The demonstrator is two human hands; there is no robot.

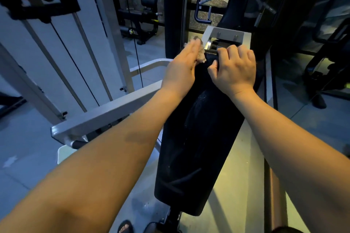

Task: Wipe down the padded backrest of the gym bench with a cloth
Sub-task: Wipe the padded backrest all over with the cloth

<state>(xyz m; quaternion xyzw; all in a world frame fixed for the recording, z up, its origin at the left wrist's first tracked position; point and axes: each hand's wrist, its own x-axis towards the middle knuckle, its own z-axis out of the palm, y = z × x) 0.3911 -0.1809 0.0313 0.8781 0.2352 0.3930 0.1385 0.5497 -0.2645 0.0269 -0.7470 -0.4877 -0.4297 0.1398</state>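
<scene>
The black padded backrest (197,138) runs away from me down the middle of the view. At its far left corner my left hand (182,68) lies flat with straight fingers, pressing a small beige cloth (201,55) against the pad's edge. Only the cloth's frayed edge shows beside my fingers. My right hand (234,66) grips the far right end of the backrest, fingers curled over its top edge and thumb on the pad's face. Faint wet streaks show on the pad below my hands.
A grey metal bracket (225,34) holds the backrest's far end. A grey frame arm (106,117) crosses under my left forearm. A weight stack with cables (62,47) stands on the left. Other dark gym machines (144,11) fill the background.
</scene>
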